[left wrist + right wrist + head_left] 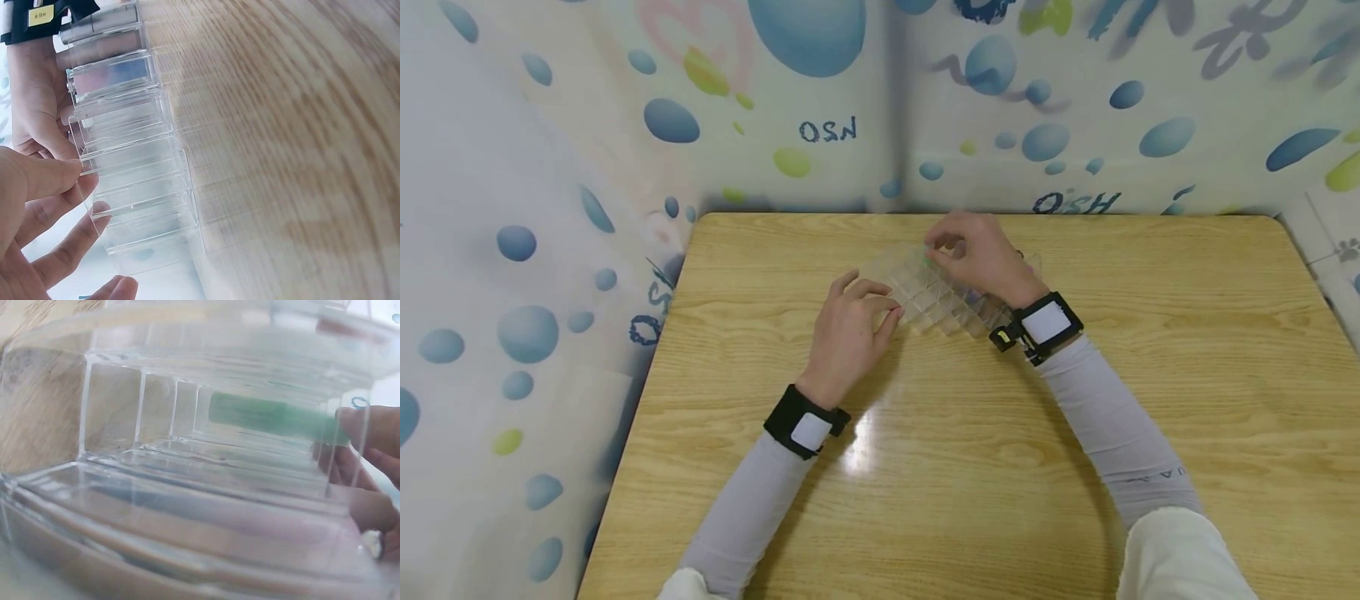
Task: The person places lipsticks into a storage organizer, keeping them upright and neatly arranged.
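Note:
A clear plastic divided organizer point(919, 293) with several square compartments stands on the table between both hands. My left hand point(848, 327) is at its left side; in the left wrist view, thumb and forefinger pinch its rim, the other fingers spread along the edge. My right hand point(976, 254) reaches over the far side. Its thumb and fingertips pinch one end of a green tube-like stick point(262, 415), whose length lies inside a compartment, seen through the clear walls. A pink-and-blue item point(111, 80) sits in another compartment, its kind blurred by the plastic.
The organizer stands on a wood-grain table point(925, 467), near its back edge. Behind and to the left hangs a white cloth point(850, 175) with blue and green spots. My right wrist's camera band point(1047, 325) is close to the organizer's right end.

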The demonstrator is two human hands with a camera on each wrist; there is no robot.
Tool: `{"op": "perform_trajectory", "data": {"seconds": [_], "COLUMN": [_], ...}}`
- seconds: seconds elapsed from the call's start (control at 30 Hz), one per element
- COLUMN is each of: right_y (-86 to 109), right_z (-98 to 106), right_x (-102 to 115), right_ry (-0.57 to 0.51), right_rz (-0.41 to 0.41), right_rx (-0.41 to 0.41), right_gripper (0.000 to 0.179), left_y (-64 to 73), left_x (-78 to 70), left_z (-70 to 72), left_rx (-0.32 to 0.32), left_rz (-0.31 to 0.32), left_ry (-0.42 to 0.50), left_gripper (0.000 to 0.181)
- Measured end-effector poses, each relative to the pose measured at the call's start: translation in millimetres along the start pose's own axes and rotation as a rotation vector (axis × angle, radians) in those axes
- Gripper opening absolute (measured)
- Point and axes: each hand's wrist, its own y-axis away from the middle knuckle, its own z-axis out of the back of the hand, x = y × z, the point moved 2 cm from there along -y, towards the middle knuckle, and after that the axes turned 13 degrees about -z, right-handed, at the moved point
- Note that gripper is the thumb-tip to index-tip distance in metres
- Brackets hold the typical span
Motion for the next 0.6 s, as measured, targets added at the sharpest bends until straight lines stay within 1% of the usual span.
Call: {"op": "perform_trajectory", "data": {"seconds": [0.33, 0.6], "right_y": [1.6, 1.9], "right_z": [1.1, 0.7], "right_x": [3.8, 1.3], "right_ry": [0.029, 0.023], "right_rz": [0.01, 0.023], "right_rx": [0.005, -0.01], "right_gripper": [0.015, 0.014], "left_y": [0.0, -0.8], "left_x": [-0.8, -1.6], "left_z": [1.4, 1.6], "left_rx": [0.015, 0.021], "left_rz": [0.009, 0.007], "left_ry": [0.007, 0.001], "left_gripper": [0.02, 0.02]}}
